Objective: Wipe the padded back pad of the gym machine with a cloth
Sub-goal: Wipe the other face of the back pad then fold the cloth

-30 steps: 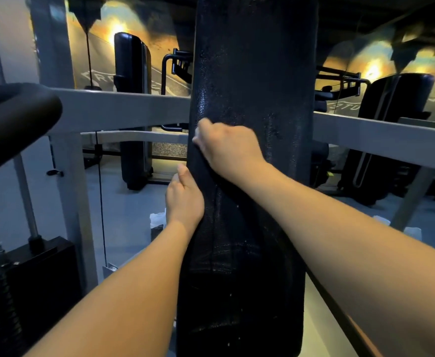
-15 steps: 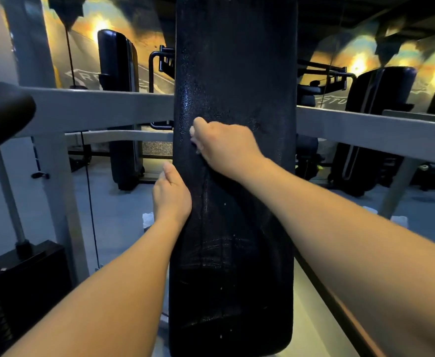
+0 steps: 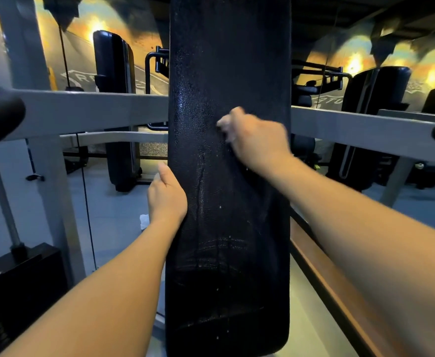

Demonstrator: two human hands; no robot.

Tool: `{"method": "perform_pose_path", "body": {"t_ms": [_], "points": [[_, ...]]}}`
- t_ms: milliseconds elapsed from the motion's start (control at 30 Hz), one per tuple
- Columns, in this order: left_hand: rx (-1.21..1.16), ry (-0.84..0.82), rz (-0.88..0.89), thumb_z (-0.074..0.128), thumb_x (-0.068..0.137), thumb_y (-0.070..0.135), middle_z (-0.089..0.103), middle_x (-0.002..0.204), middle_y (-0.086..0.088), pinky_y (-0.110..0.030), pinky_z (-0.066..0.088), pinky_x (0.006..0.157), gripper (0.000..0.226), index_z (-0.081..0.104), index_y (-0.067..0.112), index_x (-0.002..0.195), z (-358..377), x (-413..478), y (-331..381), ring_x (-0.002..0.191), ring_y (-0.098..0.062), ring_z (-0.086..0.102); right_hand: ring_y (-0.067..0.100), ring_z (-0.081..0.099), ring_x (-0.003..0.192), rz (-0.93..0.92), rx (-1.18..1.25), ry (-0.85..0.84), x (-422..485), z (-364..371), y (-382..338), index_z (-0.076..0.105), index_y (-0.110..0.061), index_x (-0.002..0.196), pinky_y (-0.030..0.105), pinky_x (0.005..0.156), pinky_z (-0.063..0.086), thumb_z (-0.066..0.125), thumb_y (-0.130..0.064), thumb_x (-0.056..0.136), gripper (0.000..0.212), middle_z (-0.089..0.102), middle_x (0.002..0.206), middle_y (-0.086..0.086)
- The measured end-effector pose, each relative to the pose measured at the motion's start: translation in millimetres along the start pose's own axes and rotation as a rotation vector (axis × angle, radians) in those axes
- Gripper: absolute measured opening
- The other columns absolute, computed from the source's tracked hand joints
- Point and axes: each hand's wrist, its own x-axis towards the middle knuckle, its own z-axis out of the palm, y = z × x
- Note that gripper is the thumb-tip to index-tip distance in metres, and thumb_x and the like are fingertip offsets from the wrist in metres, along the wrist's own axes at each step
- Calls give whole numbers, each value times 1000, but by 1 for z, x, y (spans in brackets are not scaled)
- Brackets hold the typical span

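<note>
Your right hand point(image 3: 256, 140) has slid from the pad's left edge to its right half, fingers curled shut; I can't make out the cloth in it. Your left hand point(image 3: 167, 195) grips the left edge. The upright back pad point(image 3: 226, 253) looks wet and streaky lower down, so probably midway, top untouched.

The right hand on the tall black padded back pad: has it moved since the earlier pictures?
Yes. The right hand moved rightward across the black padded back pad, from its left edge toward its right edge.
</note>
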Motion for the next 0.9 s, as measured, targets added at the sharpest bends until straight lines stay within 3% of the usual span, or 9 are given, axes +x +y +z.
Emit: {"method": "perform_pose_path", "body": {"t_ms": [100, 133, 200, 333, 500, 567, 700, 767, 900], "points": [[3, 3, 7, 10, 108, 47, 49, 148, -18, -36, 30, 113, 68, 48, 4, 144, 0, -2, 1, 137, -32, 43, 44, 67, 96, 413, -57, 86, 9, -22, 67, 40, -10, 127, 41, 65, 40, 42, -31, 105, 30, 69, 111, 19], [6, 5, 9, 10, 108, 47, 50, 147, -18, -37, 30, 113, 68, 49, 4, 144, 0, -1, 1, 136, -32, 43, 45, 66, 96, 470, -49, 103, 8, -23, 73, 39, -8, 128, 43, 65, 40, 41, -30, 106, 32, 68, 110, 21], [10, 6, 6, 10, 108, 47, 50, 147, -19, -38, 31, 113, 68, 49, 4, 144, 1, -1, 1, 136, -33, 44, 43, 66, 92, 389, -9, 101, 4, -17, 55, 40, -6, 126, 42, 64, 40, 39, -32, 106, 32, 69, 105, 19], [23, 15, -2, 10, 108, 48, 52, 143, -21, -40, 32, 111, 69, 51, 2, 141, 1, -1, 2, 133, -36, 45, 40, 69, 77, -60, 55, 4, -9, 2, 11, 45, -11, 114, 37, 56, 39, 40, -37, 107, 27, 72, 95, 10], [35, 16, 3, 9, 108, 48, 48, 149, -18, -38, 30, 113, 68, 47, 5, 146, 2, 2, 0, 138, -34, 41, 44, 68, 94, 278, -56, 124, 28, -12, 60, 39, -6, 129, 40, 63, 38, 40, -34, 106, 36, 69, 110, 18], [39, 17, 12, 9, 108, 48, 47, 151, -17, -37, 30, 114, 68, 45, 6, 148, 3, 3, -2, 140, -33, 40, 46, 66, 96, 300, -75, 120, 46, -13, 69, 37, -4, 130, 42, 65, 40, 40, -31, 107, 36, 68, 112, 21], [18, 17, 28, 9, 108, 48, 47, 151, -16, -37, 31, 114, 68, 45, 7, 149, 3, 3, -3, 140, -32, 41, 44, 65, 103, 477, 60, 182, 68, -18, 61, 37, -5, 132, 42, 69, 39, 36, -30, 107, 35, 68, 118, 20], [12, 18, 21, 9, 108, 48, 48, 150, -17, -38, 32, 113, 68, 46, 6, 147, 4, 3, -3, 139, -33, 42, 42, 67, 100, 466, 66, 178, 60, -14, 46, 39, -7, 130, 40, 66, 38, 35, -30, 108, 33, 70, 113, 18], [50, -18, -43, 7, 106, 52, 48, 149, -17, -45, 30, 114, 72, 45, 7, 147, 2, 3, 0, 137, -36, 43, 40, 66, 82, 215, 74, 54, 13, -4, 13, 40, -10, 123, 38, 57, 37, 36, -31, 107, 27, 68, 97, 13]]}}
